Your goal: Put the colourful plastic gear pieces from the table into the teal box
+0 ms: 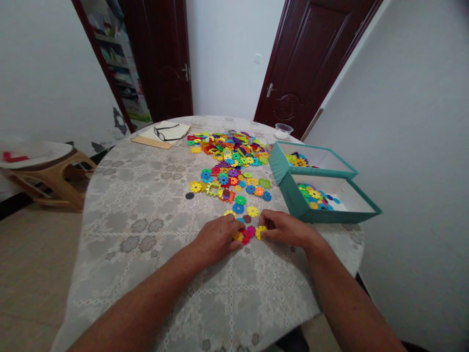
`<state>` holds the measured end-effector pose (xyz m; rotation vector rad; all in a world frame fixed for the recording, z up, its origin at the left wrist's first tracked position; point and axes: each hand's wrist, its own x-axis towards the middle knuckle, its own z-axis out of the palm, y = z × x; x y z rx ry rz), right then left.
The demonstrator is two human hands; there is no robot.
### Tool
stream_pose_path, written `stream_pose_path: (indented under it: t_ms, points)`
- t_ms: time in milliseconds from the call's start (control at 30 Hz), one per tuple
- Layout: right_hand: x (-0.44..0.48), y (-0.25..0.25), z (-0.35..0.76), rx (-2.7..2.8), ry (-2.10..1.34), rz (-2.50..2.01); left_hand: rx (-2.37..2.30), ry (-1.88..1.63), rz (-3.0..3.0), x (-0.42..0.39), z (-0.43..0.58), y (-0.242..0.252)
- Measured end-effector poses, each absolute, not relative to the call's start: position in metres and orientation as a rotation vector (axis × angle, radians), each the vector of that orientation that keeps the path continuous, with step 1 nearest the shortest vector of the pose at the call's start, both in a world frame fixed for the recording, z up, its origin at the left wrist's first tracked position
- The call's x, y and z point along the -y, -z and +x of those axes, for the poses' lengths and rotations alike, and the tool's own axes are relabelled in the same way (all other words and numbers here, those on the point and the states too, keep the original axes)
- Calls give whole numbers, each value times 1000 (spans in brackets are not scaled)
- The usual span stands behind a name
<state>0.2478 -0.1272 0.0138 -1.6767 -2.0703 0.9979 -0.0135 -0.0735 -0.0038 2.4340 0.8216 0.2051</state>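
Note:
My left hand [217,238] and my right hand [287,228] rest on the round table [146,234], fingertips meeting over a small joined cluster of plastic snowflake discs [246,234]. The left fingers curl over the cluster's red and yellow pieces. The right fingers pinch a yellow disc [260,231] at the cluster's right edge. Loose discs [242,200] lie just beyond the hands, and a big colourful pile of discs [230,149] spreads further back.
Two teal boxes with discs inside stand at the right: the near box [293,200] and the far box [280,164]. Glasses [166,132] lie on a flat pad at the back left. A small clear bowl [283,130] sits at the far edge. A wooden stool [54,178] stands left.

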Motion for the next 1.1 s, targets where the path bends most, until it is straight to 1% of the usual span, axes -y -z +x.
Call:
stream_pose_path:
  t_ms: [300,467,600,767,800,967,1100]
  points:
    - [125,-9,236,2122,-960,-1565,-828,-312,2324,73,-12,7]
    - [124,-9,242,2064,-959,-1623,-808,-378,2262,65,-23,2]
    - [124,-13,249,2042,-905,-1647,-855,-325,2263,60,-31,-6]
    - [124,-13,239,1963,-1119,-1527,-898,-280,2303,57,-33,-2]
    - [125,-11,234,1976,-1116,-1508,-906,-273,2327,57,-33,0]
    - [127,-8,210,2156,-760,-1599,-932,-226,2396,59,-32,1]
    - [129,-10,204,2185,-671,-1614,-911,-184,2442,61,-35,-4]
